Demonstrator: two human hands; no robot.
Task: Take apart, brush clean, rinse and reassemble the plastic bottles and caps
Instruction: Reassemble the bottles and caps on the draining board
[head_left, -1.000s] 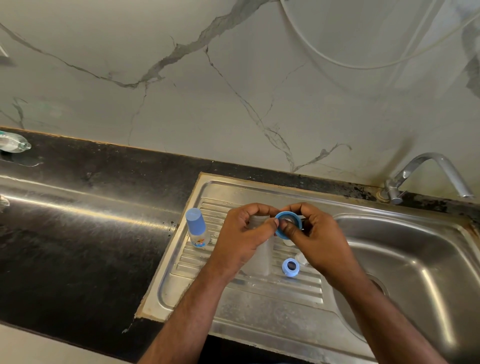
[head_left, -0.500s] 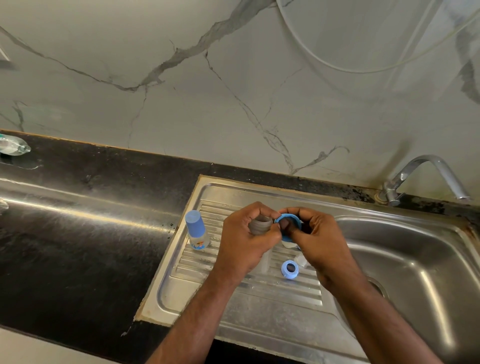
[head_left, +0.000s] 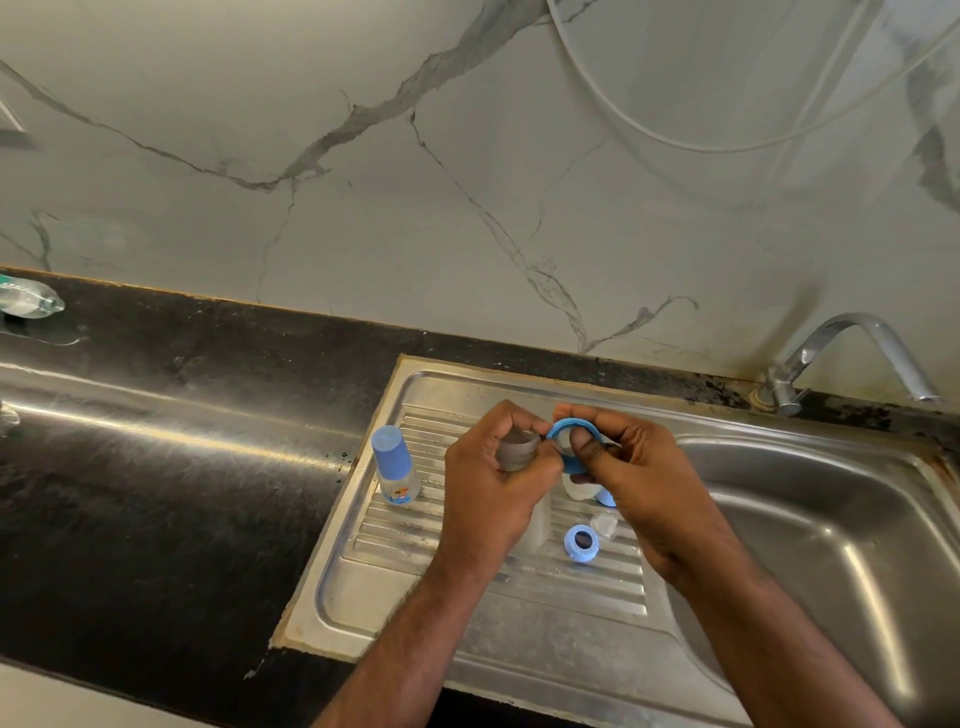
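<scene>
My left hand (head_left: 498, 483) is curled round a clear bottle (head_left: 519, 457), fingers wrapped at the neck, open threaded mouth facing up and toward me; the body runs down under my palm, over the drainboard (head_left: 415, 592). My right hand (head_left: 644, 483) pinches a blue cap ring (head_left: 571, 441) between thumb and fingertips, thumb pressed at its middle, ring tilted with the opening facing me, just right of the bottle mouth. Can't tell if ring and mouth touch. Both forearms come in from the near edge, wrists angled in toward each other.

On the ribbed drainboard: small bottle with blue cap (head_left: 395, 467), upright, left of my left hand. A second blue ring (head_left: 582, 543) lies flat near my right wrist, with a small clear piece (head_left: 604, 524) just beside it on the right. A whitish part and a bit of blue show under my right hand, mostly hidden, can't tell what.

Steel sink basin (head_left: 831, 545) is to the right, tap (head_left: 852, 358) at its far right corner, spout curving over the basin. Black stone surface (head_left: 182, 457) runs left of the sink, glossy, with a clear plastic bottle (head_left: 28, 304) lying at the far left edge. Wall behind is pale marble-look with grey veins; a thin white hose (head_left: 675, 140) loops across it top right.
</scene>
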